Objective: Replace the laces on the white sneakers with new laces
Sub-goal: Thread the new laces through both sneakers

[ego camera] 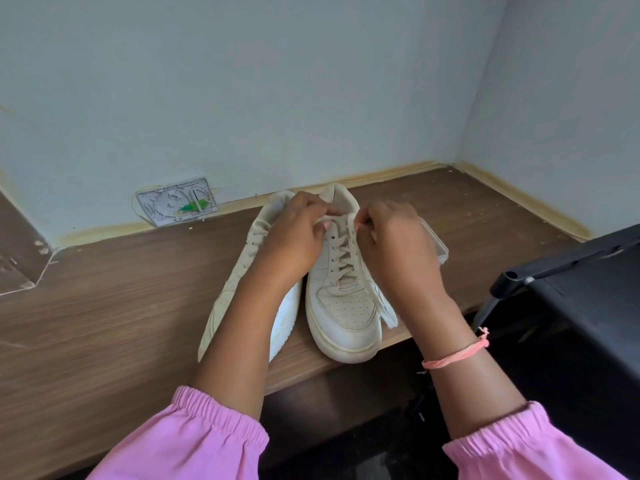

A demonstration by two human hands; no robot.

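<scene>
White sneakers [343,306]: no readable writing; hands [346,233] pinch lace [341,252].

Both forearms extend forward, pink sleeves pushed back. Left hand [294,233] and right hand [394,244] have fingers curled, pinching.

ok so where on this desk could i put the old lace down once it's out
Bare wood lies on the desk left of the left sneaker, below the broken wall plate. More lies at the back right corner, behind the clear box. It is crowded around the right sneaker, where both hands work.
</scene>
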